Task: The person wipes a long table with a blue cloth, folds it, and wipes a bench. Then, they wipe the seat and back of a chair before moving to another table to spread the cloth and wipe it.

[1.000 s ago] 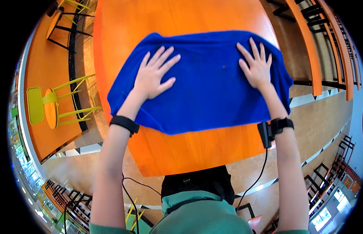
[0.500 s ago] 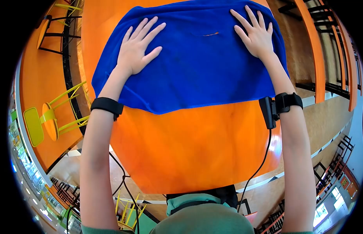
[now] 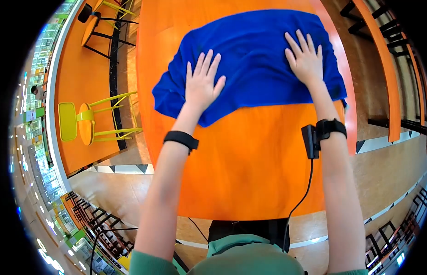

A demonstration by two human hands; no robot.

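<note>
I have my left hand (image 3: pixel 202 87) and right hand (image 3: pixel 306 62) spread open, palms down on the blue cloth (image 3: pixel 257 59), which lies rumpled across the table (image 3: pixel 245 160); I judge this to be a pressing or sliding step. Any further slide would call for even pressure from both palms, fingers flat, so the loose folds don't bunch.

A plain, deep-blue cloth (image 3: pixel 257 62) lies spread but rumpled toward 12 o'clock on the orange table (image 3: pixel 250 165), its longer span running from 9 to 3 o'clock, with creases across its middle, bunched folds at 9 o'clock and a corner pointing toward 7 o'clock.
</note>
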